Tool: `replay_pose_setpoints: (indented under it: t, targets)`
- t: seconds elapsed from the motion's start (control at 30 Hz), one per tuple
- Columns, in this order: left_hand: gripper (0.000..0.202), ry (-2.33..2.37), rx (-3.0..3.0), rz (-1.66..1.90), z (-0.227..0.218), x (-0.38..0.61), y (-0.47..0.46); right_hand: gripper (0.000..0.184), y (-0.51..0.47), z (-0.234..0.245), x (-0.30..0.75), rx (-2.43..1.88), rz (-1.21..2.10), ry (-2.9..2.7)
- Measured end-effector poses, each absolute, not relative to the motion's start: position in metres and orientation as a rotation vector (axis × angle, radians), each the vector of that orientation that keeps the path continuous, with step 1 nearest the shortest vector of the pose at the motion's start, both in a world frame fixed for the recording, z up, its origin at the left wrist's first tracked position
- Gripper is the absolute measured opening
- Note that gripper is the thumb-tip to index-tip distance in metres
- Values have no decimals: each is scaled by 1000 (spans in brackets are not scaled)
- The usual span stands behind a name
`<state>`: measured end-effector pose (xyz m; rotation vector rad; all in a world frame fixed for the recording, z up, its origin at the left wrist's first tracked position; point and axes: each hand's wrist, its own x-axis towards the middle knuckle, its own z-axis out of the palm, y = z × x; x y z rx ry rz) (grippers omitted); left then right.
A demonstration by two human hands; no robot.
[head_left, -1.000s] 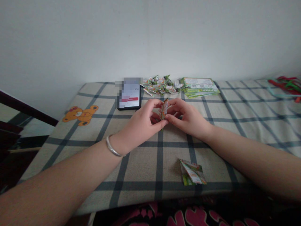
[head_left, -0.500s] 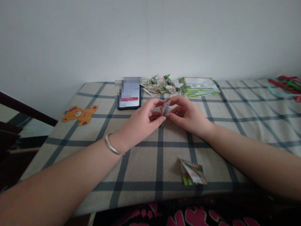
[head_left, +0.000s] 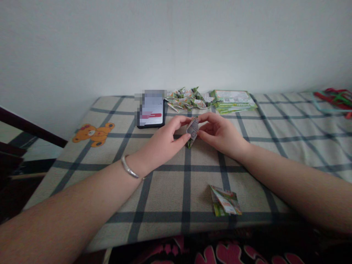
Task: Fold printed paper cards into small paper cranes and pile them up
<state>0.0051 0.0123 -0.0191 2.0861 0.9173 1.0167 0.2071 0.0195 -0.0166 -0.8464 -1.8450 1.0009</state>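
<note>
Both hands meet over the middle of a checked tablecloth (head_left: 165,190). My left hand (head_left: 165,141), with a silver bracelet on the wrist, pinches the left side of a small folded paper piece (head_left: 192,131). From the other side my right hand (head_left: 220,134) pinches the same piece. The paper stands on its lower tip, touching the cloth. A second folded paper piece (head_left: 225,201) lies flat near the front edge, below my right forearm and untouched.
A phone (head_left: 151,113) with a lit screen lies behind my hands. To its right sit a heap of folded paper pieces (head_left: 188,99) and a stack of green printed leaflets (head_left: 233,101) by the wall. Red and green cords (head_left: 337,97) lie far right. A bear print (head_left: 93,134) marks the cloth's left.
My hands have moved slightly away from me and lowered. The paper piece has been spread wider between my fingers, and its lower tip now rests on the cloth.
</note>
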Motion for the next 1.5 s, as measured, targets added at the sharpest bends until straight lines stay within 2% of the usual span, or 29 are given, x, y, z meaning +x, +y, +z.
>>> replay_pose_setpoints:
  t: [0.5, 0.9, 1.1, 1.37, 1.5]
  targets:
    - [40, 1002, 2198, 969, -16, 0, 15, 24, 20, -14, 209, -944, 524, -2002]
    - [35, 1058, 2245, 859, -14, -4, 20, 31, 23, -12, 212, -987, 384, -2104]
    - [34, 1103, 2303, 831, -9, -3, 17, 33, 23, -11, 216, -881, 301, -2191]
    - [28, 1092, 2453, 783, -7, -5, 16, 20, 24, -7, 226, -670, 207, -2415]
    - [26, 1073, 2485, 738, -5, -5, 16, 22, 26, -6, 230, -592, 182, -2491]
